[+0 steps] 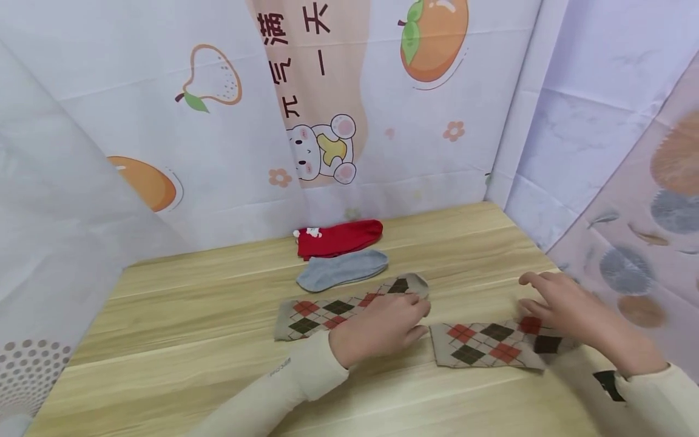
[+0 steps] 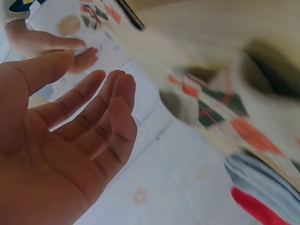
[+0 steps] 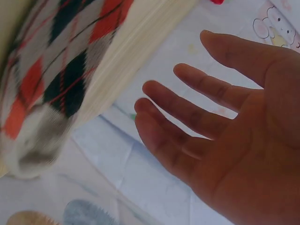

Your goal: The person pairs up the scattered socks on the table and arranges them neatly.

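Observation:
Two beige socks with red and dark green diamonds lie flat on the table: a left argyle sock (image 1: 306, 318) and a right argyle sock (image 1: 475, 346). My left hand (image 1: 379, 326) is over the toe half of the left one, hiding part of it. Its fingers are loosely bent around nothing in the left wrist view. Above the far end of the right sock hovers my right hand (image 1: 573, 312), fingers spread and holding nothing; the palm (image 3: 253, 140) faces the right wrist camera, with the sock's pale toe (image 3: 40, 140) apart from the fingertips.
Behind the left argyle sock lie a grey-blue sock (image 1: 343, 271) and, farther back, a red sock (image 1: 344, 238) with a white figure at its cuff. The wooden table (image 1: 180, 328) meets a printed white curtain (image 1: 229, 152) at the back; another printed sheet (image 1: 628, 200) hangs on the right.

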### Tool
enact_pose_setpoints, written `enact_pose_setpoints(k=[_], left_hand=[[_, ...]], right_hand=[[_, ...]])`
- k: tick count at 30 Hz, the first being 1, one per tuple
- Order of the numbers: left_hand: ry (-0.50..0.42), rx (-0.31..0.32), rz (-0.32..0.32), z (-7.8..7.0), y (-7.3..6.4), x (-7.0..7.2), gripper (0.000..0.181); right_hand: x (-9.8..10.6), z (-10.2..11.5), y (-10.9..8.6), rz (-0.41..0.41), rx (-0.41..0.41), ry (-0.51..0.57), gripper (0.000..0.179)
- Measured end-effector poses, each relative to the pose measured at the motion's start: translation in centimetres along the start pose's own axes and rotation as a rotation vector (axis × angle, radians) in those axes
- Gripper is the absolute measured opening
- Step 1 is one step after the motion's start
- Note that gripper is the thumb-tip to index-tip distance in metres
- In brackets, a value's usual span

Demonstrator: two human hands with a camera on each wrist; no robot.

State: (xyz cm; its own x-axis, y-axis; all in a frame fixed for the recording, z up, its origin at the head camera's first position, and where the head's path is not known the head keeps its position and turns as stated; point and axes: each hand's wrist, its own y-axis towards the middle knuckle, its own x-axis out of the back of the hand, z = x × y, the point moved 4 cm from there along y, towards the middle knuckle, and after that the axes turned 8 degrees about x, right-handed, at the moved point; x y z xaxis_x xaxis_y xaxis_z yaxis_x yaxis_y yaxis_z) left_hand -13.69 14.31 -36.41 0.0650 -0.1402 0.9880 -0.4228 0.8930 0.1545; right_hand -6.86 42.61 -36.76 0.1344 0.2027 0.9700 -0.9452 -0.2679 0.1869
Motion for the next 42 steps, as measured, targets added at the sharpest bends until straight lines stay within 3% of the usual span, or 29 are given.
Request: enact_pose_setpoints(k=[4, 11, 19, 26, 32, 38, 42], left_hand=[[0.009, -0.029, 0.000, -1.0, 0.8, -0.6, 0.013], [-0.037, -0.029, 0.077, -2.2, 2.5, -2.5, 0.009], [-0.023, -0.014, 0.114, -3.1, 3.3, -3.8, 0.006], [-0.171, 0.012, 0.172, -2.8, 3.7, -4.1, 0.015], [-0.265, -0.016, 0.205, -2.6, 3.8, -4.0, 0.010], [-0.478, -0.037, 0.257, -1.5, 3.6, -3.7, 0.008], [-0.504, -0.022, 0.258, -0.5, 3.2, -3.2, 0.017]], right_hand=[[-0.2, -0.9, -0.6, 0.028, -0.015, 0.003, 0.037], [-0.9, -2.9, -1.9, 0.105, -0.083, 0.003, 0.047], [-0.8, -5.3, -4.1, 0.105, -0.093, -0.017, 0.034], [-0.9, -6.5, -5.1, 0.102, -0.115, -0.038, 0.016], [-0.6, -7.1, -5.8, 0.063, -0.112, -0.032, 0.026], [0.5, -8.2, -6.6, 0.006, -0.115, 0.018, 0.020], [0.6, -8.6, -6.9, -0.018, -0.102, 0.079, 0.016]])
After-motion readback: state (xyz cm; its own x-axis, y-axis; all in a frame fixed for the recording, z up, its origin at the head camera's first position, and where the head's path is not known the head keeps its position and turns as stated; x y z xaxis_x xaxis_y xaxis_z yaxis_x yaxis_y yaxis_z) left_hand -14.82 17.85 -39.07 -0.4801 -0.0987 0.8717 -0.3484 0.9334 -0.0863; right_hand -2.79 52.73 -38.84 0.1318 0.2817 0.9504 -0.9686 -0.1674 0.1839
